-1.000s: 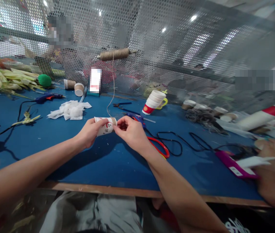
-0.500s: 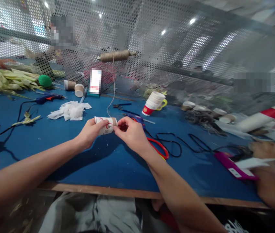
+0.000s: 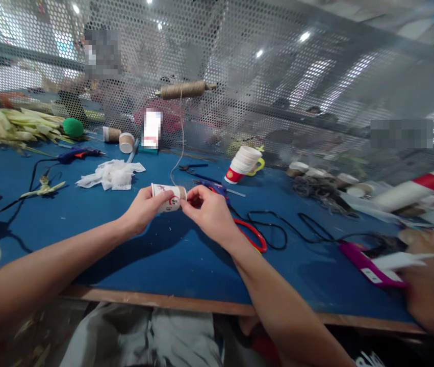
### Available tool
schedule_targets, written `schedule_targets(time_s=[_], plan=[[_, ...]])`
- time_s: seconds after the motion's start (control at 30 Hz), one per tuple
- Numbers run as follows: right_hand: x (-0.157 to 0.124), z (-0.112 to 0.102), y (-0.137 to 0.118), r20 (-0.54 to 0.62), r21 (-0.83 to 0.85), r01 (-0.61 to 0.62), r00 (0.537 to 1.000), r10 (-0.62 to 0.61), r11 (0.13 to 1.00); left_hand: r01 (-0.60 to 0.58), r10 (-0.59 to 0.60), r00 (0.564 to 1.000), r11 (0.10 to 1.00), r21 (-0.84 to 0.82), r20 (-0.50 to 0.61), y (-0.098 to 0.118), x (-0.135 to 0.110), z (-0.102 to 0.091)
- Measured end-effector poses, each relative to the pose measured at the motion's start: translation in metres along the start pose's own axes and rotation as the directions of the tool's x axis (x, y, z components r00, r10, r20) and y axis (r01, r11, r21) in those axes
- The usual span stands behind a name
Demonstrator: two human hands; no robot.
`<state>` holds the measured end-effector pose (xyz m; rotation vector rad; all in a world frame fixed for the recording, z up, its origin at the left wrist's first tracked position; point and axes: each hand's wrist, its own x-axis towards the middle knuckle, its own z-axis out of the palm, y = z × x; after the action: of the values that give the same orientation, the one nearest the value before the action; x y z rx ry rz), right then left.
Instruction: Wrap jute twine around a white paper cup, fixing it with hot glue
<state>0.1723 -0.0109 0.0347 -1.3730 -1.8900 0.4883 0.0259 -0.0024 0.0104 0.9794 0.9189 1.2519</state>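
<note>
My left hand is closed round a white paper cup with red and dark print, held on its side above the blue table. Brown twine is wound round the cup's right end. At that end my right hand pinches, its thumb and fingertips against the wound edge; what exactly they grip is too small to see. A strand of twine runs down to the cup from a twine roll mounted on the mesh screen.
Behind my right hand lie a blue glue gun and pliers. A cup stack stands further back. White cloth lies left, red-handled scissors right. A co-worker's arm rests by a purple power strip.
Both hands and the cup hold nearly the same pose, with only a slight shift of the whole view. At the right, the co-worker's hand has moved a little.
</note>
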Motion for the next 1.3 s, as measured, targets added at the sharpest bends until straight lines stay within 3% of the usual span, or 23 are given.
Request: schedule_targets(time_s=[0.13, 0.33, 0.5, 0.63, 0.73, 0.87, 1.0, 1.1, 1.2, 1.3], plan=[[0.001, -0.002, 0.0, 0.055, 0.066, -0.004, 0.999, 0.0, 0.998, 0.062, -0.063, 0.998, 0.995, -0.075, -0.011, 0.003, 0.002, 0.0], [-0.001, -0.001, -0.001, 0.082, -0.007, 0.044, 0.996, -0.043, 0.999, 0.095, -0.096, 0.995, 0.988, -0.119, -0.007, 0.005, 0.003, 0.0], [0.006, -0.013, 0.003, 0.182, 0.201, -0.077, 0.982, 0.04, 0.976, -0.067, 0.064, 0.995, 0.997, 0.043, 0.076, 0.002, 0.002, -0.006], [0.011, -0.025, 0.006, 0.244, 0.446, -0.268, 0.954, 0.172, 0.854, -0.231, 0.162, 0.951, 0.94, 0.252, 0.264, 0.004, -0.002, -0.011], [0.01, -0.031, 0.007, 0.281, 0.458, -0.315, 0.939, 0.2, 0.831, -0.309, 0.196, 0.914, 0.903, 0.298, 0.355, 0.006, -0.005, -0.012], [0.004, -0.035, 0.011, 0.408, 0.474, -0.351, 0.9, 0.152, 0.807, -0.334, 0.206, 0.899, 0.893, 0.302, 0.385, 0.008, -0.008, -0.01], [0.001, -0.031, 0.017, 0.362, 0.473, -0.278, 0.927, 0.104, 0.836, -0.207, 0.093, 0.913, 0.945, 0.255, 0.398, 0.009, -0.004, -0.01], [-0.002, -0.024, 0.02, 0.293, 0.414, -0.17, 0.955, 0.046, 0.894, 0.059, -0.084, 0.912, 0.996, 0.074, 0.401, 0.011, 0.002, -0.011], [-0.007, -0.016, 0.02, 0.235, 0.333, -0.046, 0.971, -0.035, 0.942, 0.279, -0.245, 0.9, 0.959, -0.045, 0.362, 0.011, 0.007, -0.012], [-0.012, -0.01, 0.018, 0.197, 0.266, 0.048, 0.975, -0.103, 0.963, 0.296, -0.273, 0.918, 0.954, -0.039, 0.289, 0.009, 0.008, -0.011]])
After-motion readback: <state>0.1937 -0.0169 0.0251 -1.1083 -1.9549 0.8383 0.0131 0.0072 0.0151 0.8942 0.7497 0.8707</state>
